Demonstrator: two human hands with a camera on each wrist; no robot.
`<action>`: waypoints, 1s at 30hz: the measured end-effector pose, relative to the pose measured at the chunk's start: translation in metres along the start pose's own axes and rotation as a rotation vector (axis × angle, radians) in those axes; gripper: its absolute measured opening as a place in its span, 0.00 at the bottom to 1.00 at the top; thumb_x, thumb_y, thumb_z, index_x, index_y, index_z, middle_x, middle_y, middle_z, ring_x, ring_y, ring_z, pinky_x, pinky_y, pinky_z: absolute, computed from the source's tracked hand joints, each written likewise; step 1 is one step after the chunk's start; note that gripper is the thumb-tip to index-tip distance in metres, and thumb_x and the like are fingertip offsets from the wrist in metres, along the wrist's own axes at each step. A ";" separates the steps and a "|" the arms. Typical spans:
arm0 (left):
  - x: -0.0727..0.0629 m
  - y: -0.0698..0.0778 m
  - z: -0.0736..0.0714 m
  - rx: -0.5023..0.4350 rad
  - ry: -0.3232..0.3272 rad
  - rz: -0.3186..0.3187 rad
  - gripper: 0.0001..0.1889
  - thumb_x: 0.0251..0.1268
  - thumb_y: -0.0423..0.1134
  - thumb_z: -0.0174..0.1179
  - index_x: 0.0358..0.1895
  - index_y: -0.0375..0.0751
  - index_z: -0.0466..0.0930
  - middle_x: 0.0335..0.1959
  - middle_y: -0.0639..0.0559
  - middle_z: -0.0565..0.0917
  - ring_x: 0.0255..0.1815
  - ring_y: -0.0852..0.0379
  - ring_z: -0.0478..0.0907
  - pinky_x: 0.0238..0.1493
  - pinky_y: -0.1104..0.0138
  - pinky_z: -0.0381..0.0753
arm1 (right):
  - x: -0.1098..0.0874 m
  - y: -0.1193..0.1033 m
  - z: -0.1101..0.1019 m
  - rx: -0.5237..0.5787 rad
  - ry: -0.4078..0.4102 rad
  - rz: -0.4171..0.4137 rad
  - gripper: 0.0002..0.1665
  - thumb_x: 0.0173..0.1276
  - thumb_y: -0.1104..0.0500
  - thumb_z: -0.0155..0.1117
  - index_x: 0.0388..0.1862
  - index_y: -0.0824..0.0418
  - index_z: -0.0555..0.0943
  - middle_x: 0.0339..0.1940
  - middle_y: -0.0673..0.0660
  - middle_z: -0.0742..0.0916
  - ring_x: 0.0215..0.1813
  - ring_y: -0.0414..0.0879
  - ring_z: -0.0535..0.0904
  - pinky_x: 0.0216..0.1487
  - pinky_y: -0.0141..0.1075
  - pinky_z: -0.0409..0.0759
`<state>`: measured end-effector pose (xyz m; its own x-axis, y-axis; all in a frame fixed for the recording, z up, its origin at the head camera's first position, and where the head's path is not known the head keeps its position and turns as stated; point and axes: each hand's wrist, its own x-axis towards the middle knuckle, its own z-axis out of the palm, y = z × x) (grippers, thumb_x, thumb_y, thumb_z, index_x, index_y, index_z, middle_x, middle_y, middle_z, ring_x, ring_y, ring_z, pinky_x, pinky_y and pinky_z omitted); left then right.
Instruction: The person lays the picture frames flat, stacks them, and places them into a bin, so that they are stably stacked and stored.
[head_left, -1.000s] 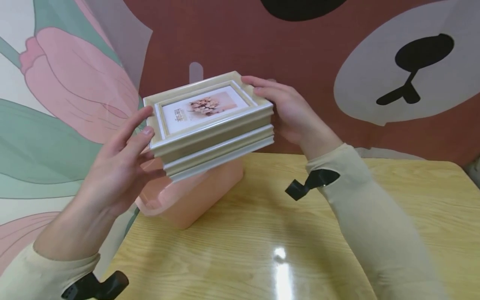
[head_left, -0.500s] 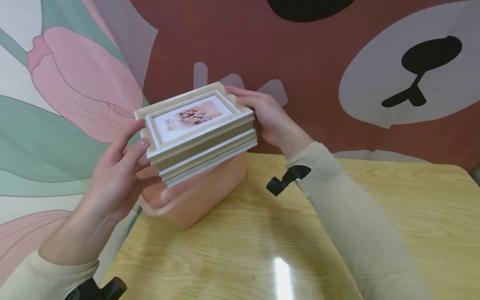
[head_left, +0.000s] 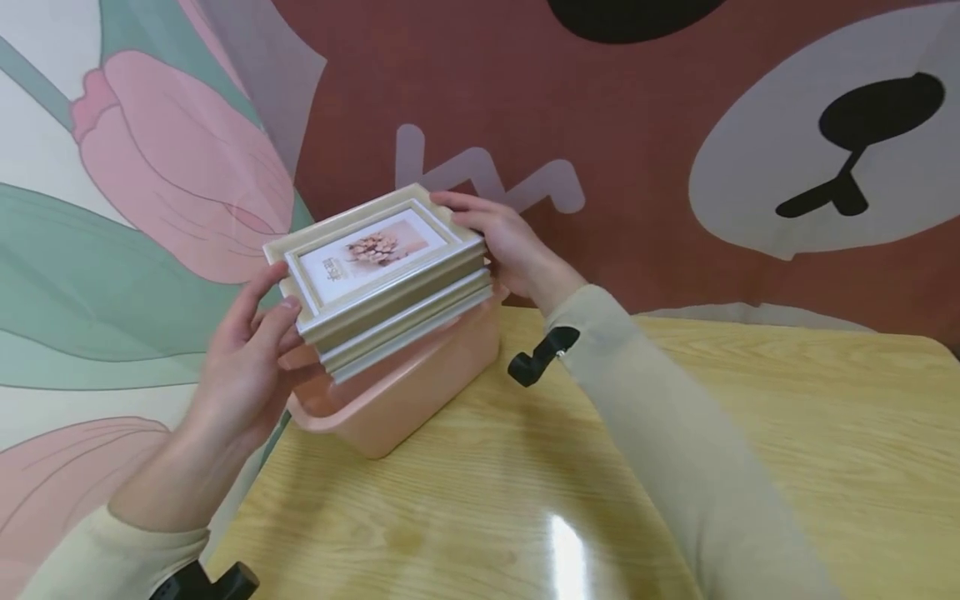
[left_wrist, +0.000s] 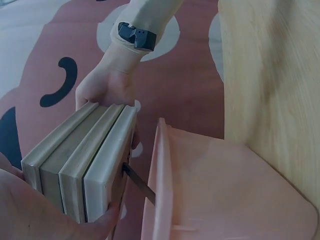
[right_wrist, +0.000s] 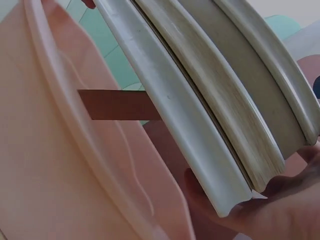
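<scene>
A stack of picture frames (head_left: 386,252) is held tilted over a pink plastic bin (head_left: 438,396). The top frame is cream, with a print of pale flowers; at the bottom lies a white-edged frame (left_wrist: 104,165). My left hand (head_left: 247,367) grips the stack's near left end, thumb and forefinger at the top edge, other fingers beneath. At the far right end my right hand (head_left: 510,246) grips it, fingertips on the top frame's corner. From the underside a brown stand leg (right_wrist: 117,105) sticks out toward the bin's rim. The undersides of the frames are mostly hidden.
The bin stands at the left end of a glossy wood-grain table (head_left: 465,517). Close behind hangs a red-brown backdrop (head_left: 615,100) with a cartoon bear's face; a tulip-patterned one (head_left: 180,158) hangs at the left. Dark camera mounts (head_left: 542,357) sit on both wrists.
Both hands have carried the stack left and down, bringing it closer over the bin. My right arm has swung leftward, uncovering more of the backdrop's pale zigzag.
</scene>
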<state>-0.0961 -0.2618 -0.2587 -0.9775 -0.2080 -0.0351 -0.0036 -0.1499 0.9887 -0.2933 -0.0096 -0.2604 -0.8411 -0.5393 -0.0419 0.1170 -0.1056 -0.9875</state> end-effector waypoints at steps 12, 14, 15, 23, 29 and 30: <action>0.008 -0.019 0.000 0.050 0.114 -0.044 0.28 0.88 0.42 0.50 0.82 0.67 0.59 0.63 0.60 0.69 0.52 0.65 0.83 0.47 0.62 0.90 | 0.025 0.020 0.005 -0.043 0.007 0.034 0.22 0.87 0.55 0.52 0.71 0.38 0.83 0.78 0.47 0.79 0.71 0.48 0.80 0.70 0.47 0.80; 0.010 -0.023 0.002 0.069 0.145 -0.053 0.27 0.88 0.40 0.49 0.81 0.66 0.59 0.63 0.62 0.70 0.51 0.65 0.82 0.47 0.63 0.89 | 0.028 0.023 0.006 -0.061 0.015 0.044 0.23 0.87 0.55 0.52 0.72 0.39 0.83 0.79 0.47 0.79 0.73 0.48 0.79 0.73 0.47 0.78; 0.012 -0.024 0.003 0.076 0.163 -0.062 0.26 0.87 0.40 0.48 0.81 0.66 0.60 0.62 0.63 0.70 0.50 0.65 0.82 0.47 0.64 0.89 | 0.029 0.025 0.006 -0.069 0.019 0.049 0.23 0.87 0.55 0.52 0.72 0.39 0.83 0.80 0.47 0.78 0.74 0.48 0.78 0.75 0.47 0.77; 0.019 -0.035 0.008 0.122 0.221 -0.102 0.30 0.85 0.40 0.49 0.83 0.65 0.59 0.55 0.62 0.68 0.45 0.61 0.78 0.40 0.63 0.89 | 0.041 0.036 0.011 -0.155 0.039 0.073 0.24 0.88 0.55 0.49 0.74 0.41 0.81 0.85 0.46 0.73 0.83 0.48 0.68 0.85 0.49 0.66; 0.028 -0.042 0.014 0.220 0.237 -0.127 0.33 0.81 0.39 0.50 0.85 0.63 0.57 0.58 0.57 0.68 0.51 0.58 0.79 0.43 0.59 0.90 | 0.047 0.044 0.009 -0.231 0.061 0.078 0.25 0.84 0.59 0.51 0.73 0.45 0.82 0.85 0.47 0.72 0.83 0.48 0.68 0.83 0.47 0.67; 0.029 -0.043 0.016 0.232 0.234 -0.144 0.33 0.81 0.39 0.49 0.85 0.63 0.56 0.60 0.56 0.68 0.51 0.57 0.79 0.43 0.58 0.90 | 0.048 0.045 0.008 -0.249 0.063 0.079 0.26 0.82 0.60 0.53 0.73 0.45 0.82 0.85 0.47 0.73 0.81 0.48 0.68 0.81 0.45 0.68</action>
<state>-0.1281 -0.2463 -0.2995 -0.8890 -0.4202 -0.1822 -0.2115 0.0239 0.9771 -0.3239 -0.0464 -0.3061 -0.8665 -0.4840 -0.1218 0.0565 0.1474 -0.9875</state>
